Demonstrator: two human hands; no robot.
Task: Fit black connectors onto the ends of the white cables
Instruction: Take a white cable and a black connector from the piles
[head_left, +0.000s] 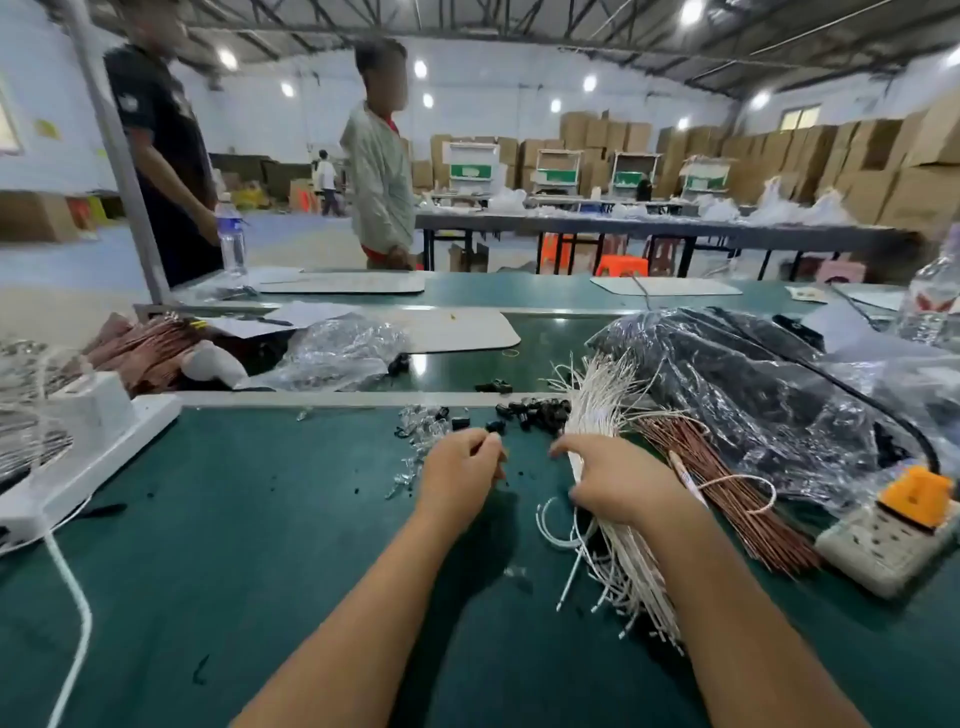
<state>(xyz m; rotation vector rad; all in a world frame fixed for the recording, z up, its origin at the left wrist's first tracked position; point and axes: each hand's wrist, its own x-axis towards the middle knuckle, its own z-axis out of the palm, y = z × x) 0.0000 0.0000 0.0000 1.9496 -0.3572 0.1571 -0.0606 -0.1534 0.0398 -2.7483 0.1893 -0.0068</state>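
Observation:
A thick bundle of white cables (597, 400) lies on the green mat, fanning from the far side towards me under my right arm. Loose black connectors (540, 413) are heaped just left of the bundle's far end. My right hand (618, 478) lies on the bundle's middle, fingers and thumb curled round some of the cables. My left hand (460, 467) hovers to its left with curled fingers and fingertips pinched together, just below a single black connector (495, 426). What the fingertips hold is hidden.
Copper-coloured wires (727, 493) lie right of the white bundle, beside a power strip (883, 540) with an orange plug. Clear small parts (421, 431) are scattered left of the connectors. Plastic bags (753, 384) lie behind; a white box (104, 431) sits at left. Two people stand beyond the bench.

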